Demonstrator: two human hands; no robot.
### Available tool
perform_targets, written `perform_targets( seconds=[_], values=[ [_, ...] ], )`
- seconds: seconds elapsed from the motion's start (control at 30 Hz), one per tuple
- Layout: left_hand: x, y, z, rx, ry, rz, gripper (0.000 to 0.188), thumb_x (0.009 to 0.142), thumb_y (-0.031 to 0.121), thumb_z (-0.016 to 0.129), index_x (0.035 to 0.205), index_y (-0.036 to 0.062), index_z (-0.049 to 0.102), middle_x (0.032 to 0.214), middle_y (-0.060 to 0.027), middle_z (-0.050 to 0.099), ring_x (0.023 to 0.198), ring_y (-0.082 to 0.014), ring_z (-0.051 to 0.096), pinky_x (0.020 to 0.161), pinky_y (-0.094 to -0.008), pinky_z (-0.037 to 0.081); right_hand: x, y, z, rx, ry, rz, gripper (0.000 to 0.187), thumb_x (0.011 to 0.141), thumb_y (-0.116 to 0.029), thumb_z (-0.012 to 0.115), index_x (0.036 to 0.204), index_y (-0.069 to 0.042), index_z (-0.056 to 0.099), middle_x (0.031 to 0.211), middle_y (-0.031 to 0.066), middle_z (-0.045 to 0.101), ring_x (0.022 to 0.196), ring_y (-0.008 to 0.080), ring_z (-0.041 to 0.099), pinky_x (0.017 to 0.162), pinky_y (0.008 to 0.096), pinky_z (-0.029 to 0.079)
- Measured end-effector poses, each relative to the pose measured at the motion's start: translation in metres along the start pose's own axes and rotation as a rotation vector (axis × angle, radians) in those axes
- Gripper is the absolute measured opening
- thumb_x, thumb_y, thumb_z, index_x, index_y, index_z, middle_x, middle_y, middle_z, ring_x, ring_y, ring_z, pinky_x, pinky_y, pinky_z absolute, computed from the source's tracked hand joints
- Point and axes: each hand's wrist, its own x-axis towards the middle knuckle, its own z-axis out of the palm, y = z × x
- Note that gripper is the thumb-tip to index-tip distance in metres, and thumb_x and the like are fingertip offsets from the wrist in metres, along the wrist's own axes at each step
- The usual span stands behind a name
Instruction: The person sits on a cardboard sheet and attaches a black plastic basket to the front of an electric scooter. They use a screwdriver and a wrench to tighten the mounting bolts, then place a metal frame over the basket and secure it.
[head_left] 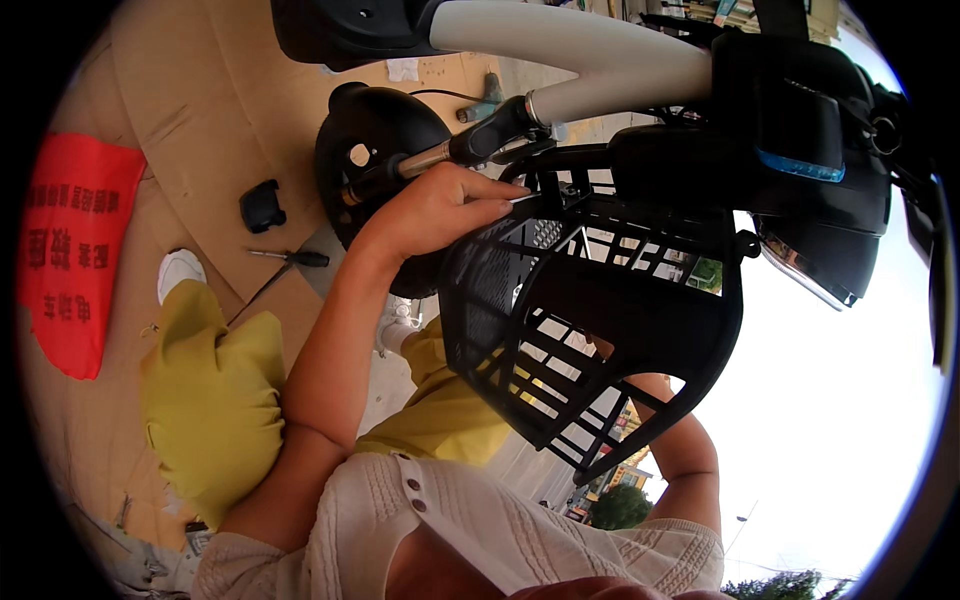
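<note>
A black plastic bicycle-style basket (pixel 640 290) with slotted sides hangs tilted in front of me, beside the front of a two-wheeled vehicle with a grey frame (pixel 590 45). My left hand (pixel 440 210) is at the basket's upper left edge. Its thumb and forefinger are pinched together around a small shiny piece that I cannot make out, close to where the basket meets the vehicle. My right arm (pixel 690 450) reaches up behind the basket. The basket's wall hides most of my right hand, so its fingers do not show.
A screwdriver (pixel 300 258) and a black plastic part (pixel 262 206) lie on the cardboard (pixel 200 90) at left. Further left is a red printed bag (pixel 80 250). A teal power drill (pixel 482 100) sits behind the black wheel (pixel 400 120). A black headlight housing (pixel 810 110) juts out at upper right.
</note>
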Motion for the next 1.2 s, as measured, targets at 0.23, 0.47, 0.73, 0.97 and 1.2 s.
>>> perform_targets(
  seconds=[0.23,0.47,0.73,0.97,1.2],
  values=[
    [0.0,-0.003,-0.004,0.023,-0.036,0.0,0.031,0.089,0.015,0.062,0.118,0.0043,0.067,0.095,-0.015,0.072,0.084,-0.0131,0.064,0.08,-0.0281,0.049,0.022,0.0,-0.012,-0.004,-0.035,-0.009,0.011,0.084,-0.01,0.059,0.086,0.0,0.063,0.078,0.0122,0.061,0.081,0.0267,0.063,0.071,0.0351,0.051],
    [-0.001,-0.001,-0.006,0.061,-0.049,0.028,0.032,0.088,0.014,0.062,0.118,0.0032,0.066,0.097,-0.0171,0.072,0.087,-0.0149,0.066,0.082,-0.0289,0.05,0.03,0.006,-0.015,0.014,-0.021,-0.012,0.011,0.084,-0.009,0.059,0.087,0.0,0.063,0.079,0.0124,0.062,0.081,0.0268,0.063,0.071,0.0352,0.051],
    [0.001,-0.001,-0.006,0.035,-0.03,-0.016,0.032,0.09,0.013,0.062,0.118,-0.0008,0.065,0.102,-0.0129,0.072,0.091,-0.0112,0.062,0.084,-0.0261,0.048,0.018,0.012,-0.006,0.05,0.018,0.008,0.012,0.084,-0.009,0.058,0.088,0.0,0.064,0.079,0.0126,0.062,0.081,0.0269,0.063,0.071,0.0353,0.051],
    [0.0,-0.001,-0.004,-0.005,-0.024,-0.014,0.033,0.089,0.013,0.062,0.119,-0.001,0.065,0.099,-0.0147,0.072,0.088,-0.0112,0.063,0.083,-0.0272,0.049,0.013,0.015,-0.006,0.067,0.016,0.044,0.012,0.084,-0.009,0.058,0.089,0.0,0.064,0.079,0.0127,0.063,0.081,0.027,0.064,0.071,0.0355,0.051],
    [-0.004,0.0,0.0,0.054,-0.032,0.002,0.033,0.088,0.014,0.061,0.117,0.0006,0.066,0.099,-0.0163,0.072,0.088,-0.0144,0.066,0.083,-0.0284,0.05,0.021,0.017,-0.012,0.075,-0.011,0.062,0.013,0.085,-0.009,0.058,0.09,0.0,0.064,0.08,0.0129,0.063,0.081,0.0272,0.064,0.071,0.0356,0.051]
  ],
)
